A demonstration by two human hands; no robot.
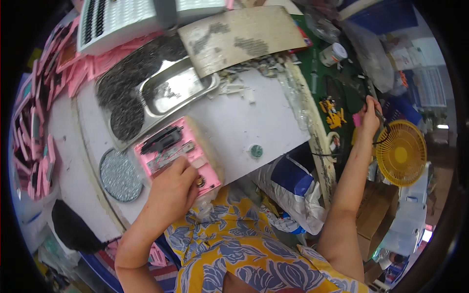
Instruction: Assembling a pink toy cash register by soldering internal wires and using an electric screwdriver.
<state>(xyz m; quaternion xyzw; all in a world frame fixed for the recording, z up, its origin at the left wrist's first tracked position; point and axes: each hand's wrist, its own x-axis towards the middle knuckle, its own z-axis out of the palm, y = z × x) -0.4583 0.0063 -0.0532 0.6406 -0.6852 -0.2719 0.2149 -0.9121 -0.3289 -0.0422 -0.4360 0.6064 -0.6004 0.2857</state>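
A pink plastic casing (211,177) with a black part, a metal strip and thin wires inside lies at the table's near edge. My left hand (172,189) rests over it with the fingers curled and pressed together; what they pinch is hidden. Far to the right, my right hand (370,118) is stretched out above the green surface, closed around a dark, thin tool with a black cord (380,140). The tool's kind does not show clearly. Left of the casing sits a round dish of small silvery pieces (121,175).
Metal trays (211,84) hold many small dark parts, partly under a cardboard sheet (242,39). Pink casings (36,146) are piled at left. A green round piece (255,151) lies on the white table. At right are yellow parts (334,117) and a yellow basket (401,155).
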